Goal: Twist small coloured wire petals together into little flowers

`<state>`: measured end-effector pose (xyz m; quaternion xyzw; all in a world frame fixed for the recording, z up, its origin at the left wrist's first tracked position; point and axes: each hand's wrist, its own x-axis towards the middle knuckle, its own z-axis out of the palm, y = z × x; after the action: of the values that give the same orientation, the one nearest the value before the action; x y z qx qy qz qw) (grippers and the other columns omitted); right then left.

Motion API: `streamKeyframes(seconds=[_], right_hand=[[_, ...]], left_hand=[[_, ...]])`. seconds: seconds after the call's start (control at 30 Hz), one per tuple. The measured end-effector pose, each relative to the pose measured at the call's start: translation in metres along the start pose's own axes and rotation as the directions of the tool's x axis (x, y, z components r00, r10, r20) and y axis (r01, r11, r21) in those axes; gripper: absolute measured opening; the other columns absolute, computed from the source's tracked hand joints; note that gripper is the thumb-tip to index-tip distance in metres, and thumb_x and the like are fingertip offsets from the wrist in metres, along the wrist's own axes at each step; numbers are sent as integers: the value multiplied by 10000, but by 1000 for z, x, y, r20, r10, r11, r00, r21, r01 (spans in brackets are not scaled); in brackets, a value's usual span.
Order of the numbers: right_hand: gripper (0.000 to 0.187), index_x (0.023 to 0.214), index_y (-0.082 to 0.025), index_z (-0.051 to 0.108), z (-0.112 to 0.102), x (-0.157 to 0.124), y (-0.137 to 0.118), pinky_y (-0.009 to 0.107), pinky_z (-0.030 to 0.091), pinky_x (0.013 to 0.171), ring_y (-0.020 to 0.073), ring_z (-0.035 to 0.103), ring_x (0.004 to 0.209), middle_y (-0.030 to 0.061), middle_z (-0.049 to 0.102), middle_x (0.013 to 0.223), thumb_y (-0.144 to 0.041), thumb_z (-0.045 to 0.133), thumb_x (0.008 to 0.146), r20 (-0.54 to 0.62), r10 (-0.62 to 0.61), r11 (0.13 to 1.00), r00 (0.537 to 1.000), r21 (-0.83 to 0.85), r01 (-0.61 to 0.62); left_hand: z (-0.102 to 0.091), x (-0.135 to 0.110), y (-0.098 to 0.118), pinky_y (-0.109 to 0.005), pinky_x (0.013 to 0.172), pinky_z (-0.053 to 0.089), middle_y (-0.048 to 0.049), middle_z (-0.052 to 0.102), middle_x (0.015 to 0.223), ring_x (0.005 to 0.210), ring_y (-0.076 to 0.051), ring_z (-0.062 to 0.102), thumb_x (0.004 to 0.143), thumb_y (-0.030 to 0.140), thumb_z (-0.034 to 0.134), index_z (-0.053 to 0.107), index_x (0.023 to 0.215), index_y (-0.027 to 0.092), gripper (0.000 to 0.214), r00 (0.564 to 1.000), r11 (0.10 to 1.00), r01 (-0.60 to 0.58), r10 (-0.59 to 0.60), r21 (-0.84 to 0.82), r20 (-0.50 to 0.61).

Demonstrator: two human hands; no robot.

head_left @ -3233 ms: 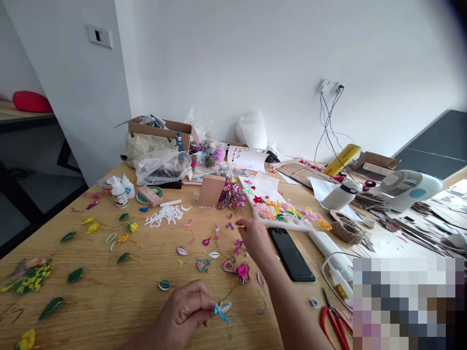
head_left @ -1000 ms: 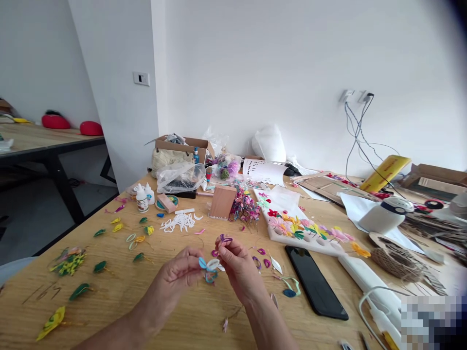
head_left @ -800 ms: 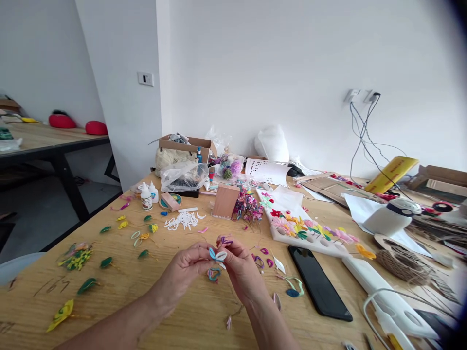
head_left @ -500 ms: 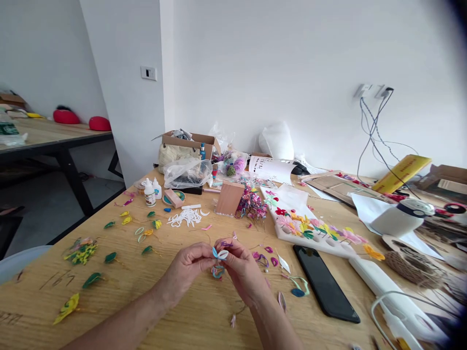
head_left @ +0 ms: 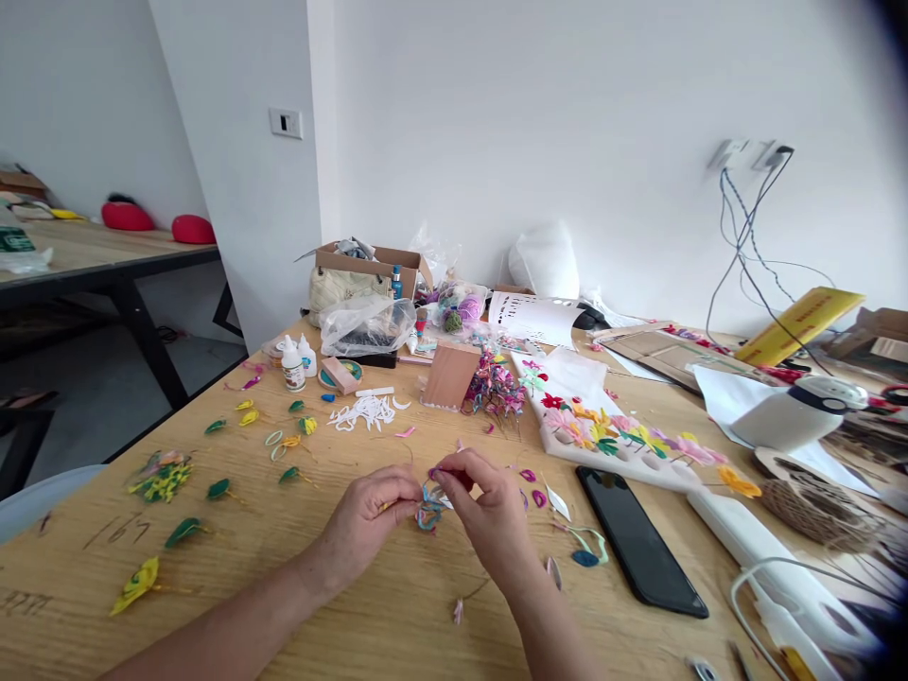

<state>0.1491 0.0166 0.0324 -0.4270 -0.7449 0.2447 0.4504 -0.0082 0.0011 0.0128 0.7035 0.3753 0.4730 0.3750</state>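
Note:
Over the middle of the wooden table (head_left: 298, 586), my left hand (head_left: 369, 520) and my right hand (head_left: 489, 511) meet, fingers pinched. Between them sits a small paper flower piece (head_left: 429, 504) with light blue and white loops. The left hand pinches it from the left. My right fingers pinch small purple paper loops against it from the right. Loose pink and purple petals (head_left: 529, 476) lie just right of my hands.
A black phone (head_left: 642, 541) lies right of my hands, beside a white foam board with paper flowers (head_left: 610, 437). Green and yellow paper leaves (head_left: 219, 488) dot the left. Glue bottles (head_left: 291, 362), a wooden block (head_left: 452, 375), white strips (head_left: 367, 412) and boxes stand behind.
My right hand came back from the petals near the foam board and joined the left hand. Both hands now press together on the blue and white flower piece.

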Motion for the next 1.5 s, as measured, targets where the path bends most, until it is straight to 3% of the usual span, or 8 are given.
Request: streamKeyframes(seconds=[0.13, 0.2, 0.27, 0.37, 0.7, 0.83, 1.27, 1.5], right_hand=[[91, 704, -178, 574, -9, 1, -1, 241, 369, 554, 123, 480, 606, 6, 546, 664, -161, 526, 779, -208, -74, 995, 975, -76, 59], [66, 728, -185, 562, -14, 0, -3, 247, 377, 565, 129, 481, 635, 6, 533, 684, -164, 527, 781, -327, -89, 996, 941, -24, 86], [54, 736, -191, 547, -15, -2, -5, 256, 384, 577, 134, 480, 651, 2, 520, 689, -172, 529, 783, -367, -93, 992, 926, 50, 119], [81, 705, -193, 530, -7, -5, -12, 265, 381, 576, 137, 475, 644, -5, 503, 668, -176, 525, 783, -314, -111, 987, 943, 79, 142], [88, 709, -196, 510, 21, -11, -12, 325, 376, 679, 155, 459, 694, -5, 474, 691, -137, 510, 775, -255, -199, 966, 946, -212, 146], [102, 716, -198, 498, 24, -10, -8, 361, 369, 754, 148, 464, 682, -13, 468, 693, -111, 507, 769, -216, -232, 949, 948, -264, 172], [92, 734, -194, 519, 24, -10, -8, 328, 377, 681, 172, 451, 703, 24, 494, 723, -126, 483, 784, -88, -253, 885, 964, -424, 193], [101, 724, -194, 524, 23, -8, -7, 360, 374, 737, 177, 451, 691, 29, 502, 702, -132, 481, 791, -23, -252, 842, 967, -497, 208]], left_hand=[[1, 1, -2, -259, 708, 423, -36, 592, 776, 761, -162, 549, 708, 162, 573, 680, 719, 177, 108, 993, 995, 79, -83, -54, -84], [1, 2, -3, -250, 677, 423, -33, 572, 759, 743, -158, 537, 700, 168, 566, 675, 701, 165, 109, 981, 985, 134, -147, -109, -124], [1, 3, -4, -234, 615, 414, -18, 547, 685, 666, -140, 515, 702, 181, 554, 664, 689, 152, 114, 966, 969, 190, -214, -159, -146], [1, 3, -7, -217, 562, 393, -4, 518, 636, 606, -122, 479, 712, 203, 548, 651, 709, 144, 119, 952, 957, 222, -254, -184, -170], [6, 1, -11, -211, 585, 409, -10, 523, 688, 644, -121, 492, 745, 191, 525, 644, 738, 156, 123, 966, 973, 180, -202, -144, -162], [9, -1, -12, -225, 629, 424, -24, 542, 736, 706, -137, 512, 746, 177, 523, 639, 748, 150, 119, 970, 973, 171, -193, -153, -145], [8, -1, -13, -228, 650, 438, -24, 551, 738, 725, -143, 527, 747, 155, 513, 632, 751, 144, 119, 965, 976, 185, -202, -112, -169], [7, -1, -12, -247, 679, 444, -37, 609, 748, 729, -156, 555, 742, 153, 505, 646, 753, 142, 142, 964, 979, 198, -203, -41, -172]])
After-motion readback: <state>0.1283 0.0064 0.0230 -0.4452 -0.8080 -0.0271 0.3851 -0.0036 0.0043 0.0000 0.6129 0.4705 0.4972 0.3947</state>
